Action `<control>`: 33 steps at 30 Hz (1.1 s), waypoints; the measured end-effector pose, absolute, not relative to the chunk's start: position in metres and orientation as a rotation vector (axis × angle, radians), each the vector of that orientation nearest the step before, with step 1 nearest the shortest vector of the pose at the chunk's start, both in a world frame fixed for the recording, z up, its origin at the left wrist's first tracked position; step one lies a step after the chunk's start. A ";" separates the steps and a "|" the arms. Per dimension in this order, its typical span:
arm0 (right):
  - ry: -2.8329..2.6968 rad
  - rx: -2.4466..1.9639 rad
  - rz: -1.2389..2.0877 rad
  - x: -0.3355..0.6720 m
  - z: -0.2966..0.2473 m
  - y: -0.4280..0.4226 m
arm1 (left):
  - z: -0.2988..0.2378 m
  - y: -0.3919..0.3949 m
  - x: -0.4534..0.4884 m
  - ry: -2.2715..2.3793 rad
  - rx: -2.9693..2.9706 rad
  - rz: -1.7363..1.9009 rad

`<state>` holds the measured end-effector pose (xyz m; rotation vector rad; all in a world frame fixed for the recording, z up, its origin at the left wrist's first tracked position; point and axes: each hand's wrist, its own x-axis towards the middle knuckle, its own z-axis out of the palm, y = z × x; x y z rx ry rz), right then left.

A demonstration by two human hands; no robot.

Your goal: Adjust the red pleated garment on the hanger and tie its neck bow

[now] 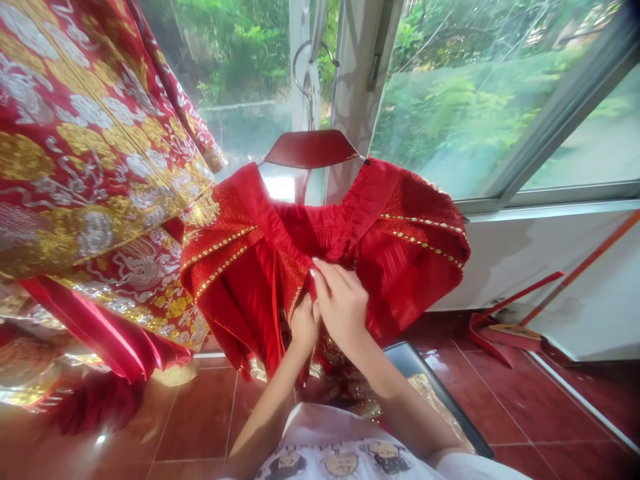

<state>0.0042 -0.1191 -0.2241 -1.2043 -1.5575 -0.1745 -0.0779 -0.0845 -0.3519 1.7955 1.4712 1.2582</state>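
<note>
A red garment (pixel 395 260) with gold beaded trim and a gathered neckline hangs in front of me from a hanger (pixel 310 148) with a red middle piece and a metal hook. My right hand (pixel 340 297) pinches the garment's neck edge at the front, thumb and fingers pressed together on the cloth. Just below and to the left, my left hand (pixel 305 323) is closed on the same red fabric, close to a beaded border. The fingertips of both hands nearly meet, and folds of cloth partly hide them. A thin red cord (pixel 274 300) dangles left of my hands.
At the left hangs a red robe (pixel 100 153) embroidered in gold and silver. Behind are sliding windows (pixel 465 113). A dark tray-like container (pixel 440 387) with gold fabric sits on the tiled floor (pixel 195 413) below. A red dustpan (pixel 493 337) and a broom (pixel 520 333) are at the right wall.
</note>
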 end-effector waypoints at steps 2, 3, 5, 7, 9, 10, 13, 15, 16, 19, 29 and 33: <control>-1.487 -1.144 -0.200 0.008 -0.227 -0.127 | -0.346 -0.088 -0.082 1.412 1.822 1.270; -1.466 -1.121 -0.176 0.010 -0.229 -0.131 | -0.342 -0.091 -0.084 1.378 1.812 1.301; -1.490 -1.111 -0.009 0.014 -0.237 -0.138 | -0.332 -0.098 -0.090 1.295 1.755 1.455; -1.560 -1.149 0.217 0.016 -0.248 -0.141 | -0.319 -0.107 -0.094 1.189 1.666 1.677; -1.610 -1.187 0.344 0.015 -0.257 -0.144 | -0.302 -0.117 -0.095 1.084 1.572 1.820; -1.627 -1.193 0.366 0.014 -0.260 -0.146 | -0.292 -0.122 -0.095 1.054 1.528 1.814; -1.674 -1.126 0.389 0.010 -0.260 -0.154 | -0.265 -0.132 -0.090 0.948 1.342 1.646; -1.618 -1.063 0.295 0.010 -0.256 -0.158 | -0.254 -0.133 -0.087 0.826 1.230 1.529; -1.538 -1.046 0.175 0.012 -0.255 -0.157 | -0.251 -0.133 -0.086 0.778 1.196 1.500; -1.202 -1.092 -0.257 0.023 -0.257 -0.142 | -0.255 -0.129 -0.087 0.732 1.092 1.498; -1.186 -1.225 0.262 0.038 -0.267 -0.102 | -0.265 -0.135 -0.093 0.863 0.909 1.589; -1.141 -1.182 -0.155 0.044 -0.256 -0.110 | -0.263 -0.139 -0.099 0.961 0.973 1.700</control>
